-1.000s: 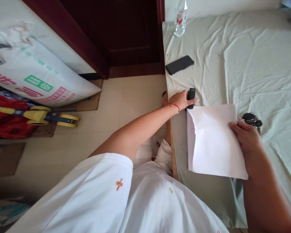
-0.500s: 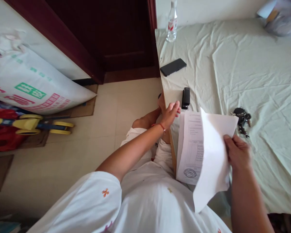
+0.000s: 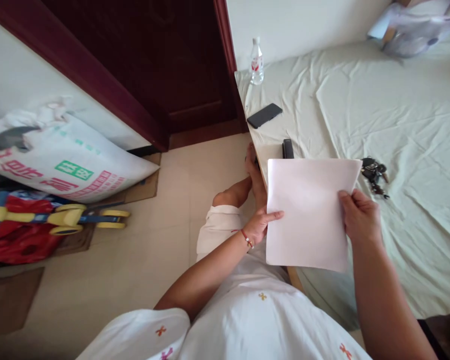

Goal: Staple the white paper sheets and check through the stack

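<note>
Here the sheets of paper (image 3: pixel 307 212) are held up in both hands, blank side toward the camera, over the near edge of the tabletop (image 3: pixel 378 115) with its pale green cloth. The right hand (image 3: pixel 360 220) is closed on the right edge, thumb on the face and fingers behind. The left hand (image 3: pixel 260 225) pinches the left edge low down, thumb stretched across the sheet. The edges look squared, so the step in hand seems to be gathering and aligning the sheets before they are fastened. How many sheets there are cannot be told, since only the top one shows.

Judging from that, the next move calls for keeping the stack even while one hand lets go, and for bringing a corner to the stapler (image 3: pixel 288 149), which lies on the cloth just past the paper's top edge, partly hidden by it. A one-handed grip on the sheets could let them slip.

Counted outward: one black stapler, one bunch of keys (image 3: pixel 374 174) just right of the paper's top corner, one dark phone (image 3: pixel 264 115) farther back near the edge of the tabletop, one clear plastic bottle (image 3: pixel 256 62) upright at the far corner by the wall. On the floor to the left lie one large printed sack (image 3: pixel 60 160) and one yellow-wheeled toy (image 3: pixel 63 218).
</note>
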{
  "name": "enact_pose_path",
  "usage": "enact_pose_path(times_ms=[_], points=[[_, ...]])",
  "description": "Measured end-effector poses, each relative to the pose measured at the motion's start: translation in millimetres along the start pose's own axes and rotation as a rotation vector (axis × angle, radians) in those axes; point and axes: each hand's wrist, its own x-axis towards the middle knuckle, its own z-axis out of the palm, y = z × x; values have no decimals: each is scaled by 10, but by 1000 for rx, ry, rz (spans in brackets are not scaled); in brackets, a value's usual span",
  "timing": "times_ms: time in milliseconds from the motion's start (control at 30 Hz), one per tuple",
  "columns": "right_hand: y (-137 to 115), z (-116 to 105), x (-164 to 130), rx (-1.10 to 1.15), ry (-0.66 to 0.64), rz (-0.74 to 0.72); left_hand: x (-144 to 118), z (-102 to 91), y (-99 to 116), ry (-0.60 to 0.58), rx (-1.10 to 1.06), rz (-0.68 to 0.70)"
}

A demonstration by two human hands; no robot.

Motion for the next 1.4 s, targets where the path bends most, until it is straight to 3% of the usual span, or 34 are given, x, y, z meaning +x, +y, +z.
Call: enact_pose_path(times_ms=[200, 467, 600, 767, 867, 1100, 1267, 1400], points=[[259, 171, 111, 289, -41, 124, -1, -114, -159, 96, 170, 26], [434, 198, 110, 305, -39, 84, 63, -135, -198, 228, 50, 56], [409, 187, 120, 395, -28, 95, 140, -150, -145, 195, 153, 80], [369, 159, 126, 469, 33, 105, 343, -208, -32, 76, 365, 209], [371, 151, 136, 476, 39, 108, 458, -253, -35, 88, 438, 266], [469, 178, 180, 405, 12, 78, 418, -243, -100, 138, 183, 247], [421, 183, 156, 404, 37, 128, 373, -205, 45, 137, 96, 185], [354, 155, 132, 380, 76, 178, 501, -144, 200, 96, 121, 179]])
